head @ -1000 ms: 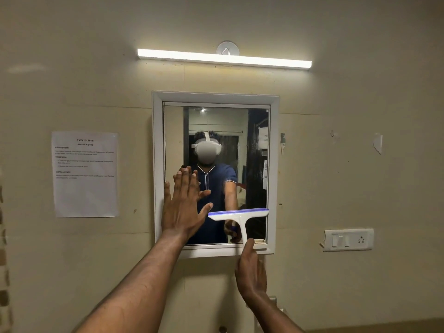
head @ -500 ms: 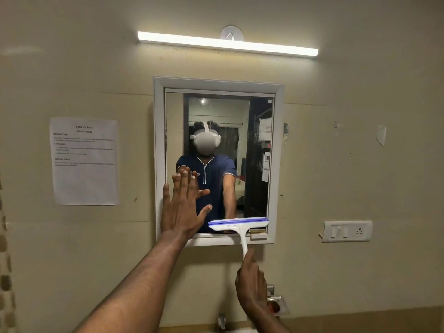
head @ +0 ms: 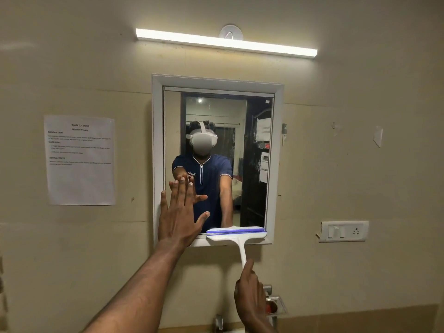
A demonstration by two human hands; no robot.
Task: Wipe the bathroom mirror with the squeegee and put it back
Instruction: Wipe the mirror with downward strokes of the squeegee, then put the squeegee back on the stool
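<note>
A white-framed mirror hangs on the beige wall and reflects a person in a blue shirt. The white squeegee with a blue blade rests at the glass's bottom edge, on the right half, its handle pointing down. My right hand grips the lower end of that handle, index finger stretched along it. My left hand lies flat with fingers spread on the mirror's lower left corner, overlapping the frame.
A printed paper sheet is taped to the wall left of the mirror. A switch and socket plate sits to the right. A tube light glows above. A tap fitting shows below, beside my right wrist.
The squeegee has slid down the glass from mid-lower height to the bottom frame, with my right hand following. My left hand has stayed pressed on the mirror.
</note>
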